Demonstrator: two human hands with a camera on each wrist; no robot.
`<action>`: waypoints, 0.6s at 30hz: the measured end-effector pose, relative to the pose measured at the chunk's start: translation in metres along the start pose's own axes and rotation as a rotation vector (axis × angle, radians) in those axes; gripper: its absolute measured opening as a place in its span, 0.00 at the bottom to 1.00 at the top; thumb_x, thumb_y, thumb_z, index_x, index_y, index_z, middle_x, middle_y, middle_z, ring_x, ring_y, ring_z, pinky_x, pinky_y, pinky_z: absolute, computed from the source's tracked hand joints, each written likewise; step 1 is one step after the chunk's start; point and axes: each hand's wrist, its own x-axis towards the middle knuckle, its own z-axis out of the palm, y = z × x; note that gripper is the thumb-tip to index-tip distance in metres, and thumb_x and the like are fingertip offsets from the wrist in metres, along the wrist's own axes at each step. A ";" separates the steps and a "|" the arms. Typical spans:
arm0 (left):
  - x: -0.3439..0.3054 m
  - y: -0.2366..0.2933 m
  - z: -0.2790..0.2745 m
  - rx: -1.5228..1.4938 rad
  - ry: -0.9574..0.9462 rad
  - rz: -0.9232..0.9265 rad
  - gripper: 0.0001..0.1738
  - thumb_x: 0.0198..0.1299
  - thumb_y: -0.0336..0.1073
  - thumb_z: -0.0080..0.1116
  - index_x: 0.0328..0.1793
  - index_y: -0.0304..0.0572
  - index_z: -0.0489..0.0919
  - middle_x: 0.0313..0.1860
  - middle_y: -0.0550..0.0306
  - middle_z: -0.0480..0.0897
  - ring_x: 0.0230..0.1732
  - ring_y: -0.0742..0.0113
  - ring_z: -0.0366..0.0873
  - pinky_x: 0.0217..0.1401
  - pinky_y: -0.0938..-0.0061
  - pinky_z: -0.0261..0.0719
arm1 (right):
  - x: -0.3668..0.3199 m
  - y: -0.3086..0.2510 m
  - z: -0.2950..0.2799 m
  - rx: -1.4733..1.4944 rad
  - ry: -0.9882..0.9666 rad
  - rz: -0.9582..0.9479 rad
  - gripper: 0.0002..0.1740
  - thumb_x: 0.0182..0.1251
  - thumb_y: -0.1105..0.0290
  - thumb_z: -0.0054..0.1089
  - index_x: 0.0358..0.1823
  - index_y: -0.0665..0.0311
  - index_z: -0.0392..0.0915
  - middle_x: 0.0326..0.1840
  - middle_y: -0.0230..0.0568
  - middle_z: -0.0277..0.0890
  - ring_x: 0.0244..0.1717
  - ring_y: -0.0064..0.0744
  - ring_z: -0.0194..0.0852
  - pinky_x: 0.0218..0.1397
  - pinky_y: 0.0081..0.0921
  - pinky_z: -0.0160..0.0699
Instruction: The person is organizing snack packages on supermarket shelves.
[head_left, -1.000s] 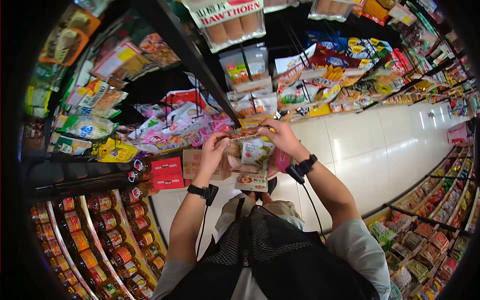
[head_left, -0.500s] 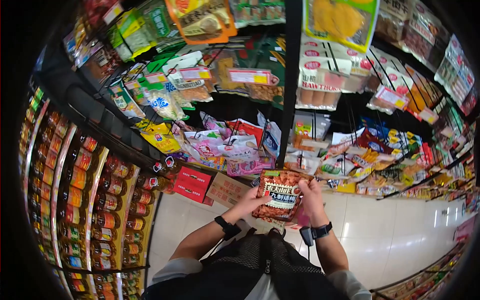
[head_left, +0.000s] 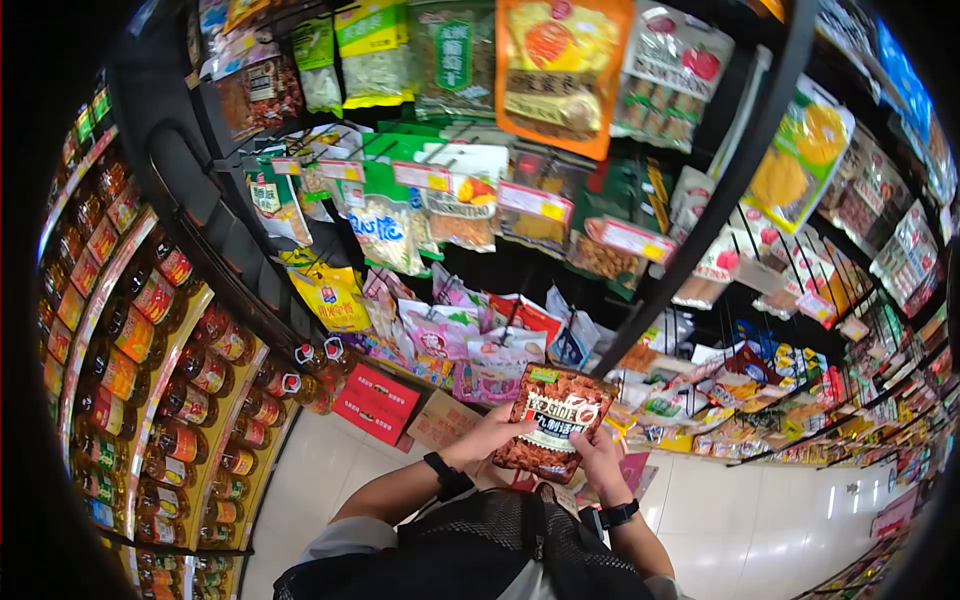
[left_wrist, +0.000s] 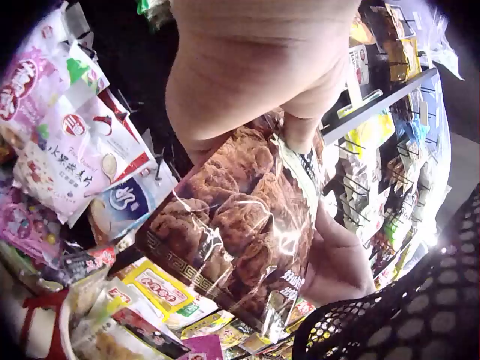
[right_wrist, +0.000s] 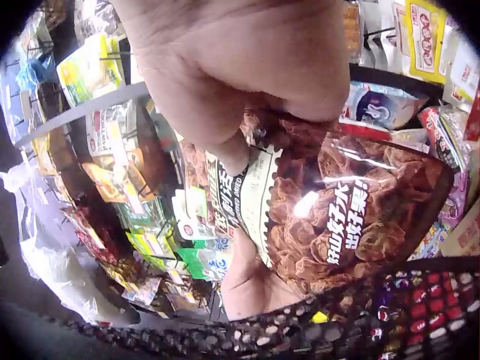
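Both hands hold a brown packet of dried plums (head_left: 548, 400) in front of the body, its printed face turned up toward the head camera. My left hand (head_left: 485, 438) grips the packet's left side, thumb lying on the front. On the lower right side, my right hand (head_left: 602, 466) pinches it with the thumb over the label. In the left wrist view, the shiny packet (left_wrist: 232, 217) shows its plum picture below the left hand (left_wrist: 262, 71). The right wrist view has the right hand (right_wrist: 240, 60) over the packet's top edge, with white lettering below. Fingers behind the packet are mostly hidden.
Snack bags (head_left: 465, 330) hang on hooks ahead, split by a slanted black post (head_left: 700, 220). A red box (head_left: 375, 404) and a cardboard box (head_left: 450, 420) stand on the tiled floor (head_left: 720, 510). Shelves of bottles (head_left: 190, 375) line the left.
The packet has gone from nearly edge-on to face up between the hands. The head view has swung left, bringing more bottles and hanging bags into sight.
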 end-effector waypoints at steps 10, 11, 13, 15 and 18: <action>-0.025 0.038 -0.130 -0.117 -0.046 0.030 0.24 0.69 0.32 0.61 0.70 0.39 0.72 0.61 0.59 0.81 0.59 0.72 0.77 0.65 0.70 0.74 | 0.058 -0.021 0.140 -0.067 -0.035 -0.075 0.18 0.72 0.79 0.57 0.62 0.68 0.74 0.57 0.36 0.81 0.56 0.25 0.78 0.63 0.29 0.74; -0.028 0.040 -0.141 -0.118 -0.035 0.058 0.24 0.68 0.32 0.61 0.70 0.39 0.72 0.60 0.59 0.81 0.59 0.72 0.77 0.65 0.70 0.74 | 0.062 -0.022 0.153 -0.074 -0.044 -0.110 0.18 0.72 0.79 0.57 0.62 0.68 0.74 0.57 0.36 0.81 0.56 0.25 0.77 0.64 0.29 0.74; -0.036 0.053 -0.156 -0.122 -0.016 0.102 0.24 0.68 0.32 0.61 0.70 0.38 0.73 0.60 0.59 0.81 0.58 0.72 0.77 0.65 0.70 0.75 | 0.071 -0.013 0.172 -0.101 -0.006 -0.109 0.17 0.71 0.78 0.58 0.60 0.67 0.76 0.56 0.34 0.81 0.55 0.24 0.77 0.64 0.27 0.73; -0.041 0.058 -0.176 -0.129 -0.012 0.113 0.25 0.68 0.31 0.61 0.71 0.38 0.72 0.61 0.60 0.80 0.59 0.72 0.76 0.65 0.70 0.74 | 0.080 0.002 0.182 -0.132 0.000 -0.084 0.18 0.71 0.79 0.57 0.61 0.67 0.74 0.57 0.37 0.80 0.56 0.27 0.78 0.65 0.30 0.74; -0.050 0.043 -0.204 -0.067 -0.014 0.138 0.25 0.69 0.33 0.61 0.71 0.38 0.71 0.62 0.61 0.79 0.60 0.73 0.75 0.65 0.71 0.74 | 0.083 -0.005 0.214 -0.139 -0.011 0.030 0.18 0.71 0.79 0.56 0.61 0.66 0.74 0.53 0.35 0.81 0.50 0.27 0.80 0.56 0.28 0.79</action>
